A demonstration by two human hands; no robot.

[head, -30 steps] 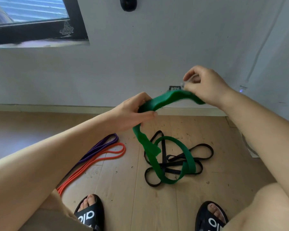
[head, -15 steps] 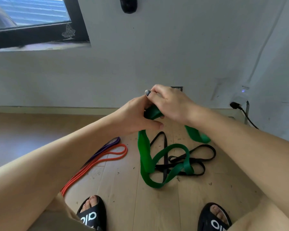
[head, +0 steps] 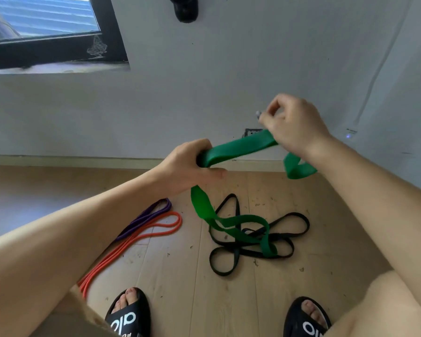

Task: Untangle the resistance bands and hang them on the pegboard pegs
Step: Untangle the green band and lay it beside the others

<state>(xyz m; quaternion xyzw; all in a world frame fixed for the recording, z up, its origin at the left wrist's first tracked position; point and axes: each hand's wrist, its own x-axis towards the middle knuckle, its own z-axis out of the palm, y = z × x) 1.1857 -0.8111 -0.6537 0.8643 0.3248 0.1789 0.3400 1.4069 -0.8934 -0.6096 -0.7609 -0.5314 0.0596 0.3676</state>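
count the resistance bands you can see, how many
4. The green band is held up between the left hand and right hand, its lower end draped over the tangled black band on the floor. The purple band and orange band lie side by side left of it.

The stretch of the green band (head: pixel 238 148) gripped inside the left hand (head: pixel 185 166) is concealed by the curled fingers, and its upper end is covered by the right hand (head: pixel 292 127), where a small pale item at the fingertips is too blurred to be identified. The orange band (head: pixel 141 237) and purple band (head: pixel 146 217) are cut off behind the left forearm. Both black sandals (head: pixel 129 317) are truncated by the lower edge, and the dark object (head: pixel 185 8) on the wall by the upper edge.
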